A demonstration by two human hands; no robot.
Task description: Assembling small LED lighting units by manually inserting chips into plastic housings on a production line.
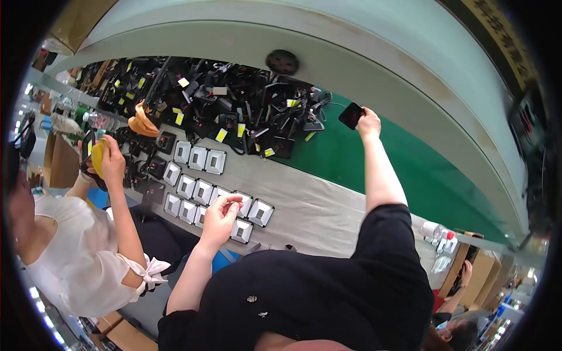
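Surface [316, 202] of dull grey runs along in front of the person, with square silver-white lamps [186, 186] set out on it in rows. Past the lamps, on the side away from the person, lies a green strip [456, 193], and beyond that a pale panel [386, 73] stretches over the bench's far side.

The near rows of lamps sit close to the surface's near edge, where the person's body is. To the right of the lamps the grey is mostly bare, and the green farther back is open too.

The right hand [369, 124] is out over the green, beyond the lamps and to their right, its fingers closed on one end of a flat black box [351, 116]. The left hand [220, 217] is over the near lamps, hiding some of them, fingers bent toward the thumb; from here I can't tell whether it pinches anything.

A thick heap of black devices [228, 108] crowds the space behind the lamps, with an orange cloth [142, 124] at its near side. Left of the lamps sits a co-worker [76, 251] in white, holding something yellow [98, 158]. Well right of the lamps are clear bottles [432, 229] and, farther off, cardboard boxes [480, 278].
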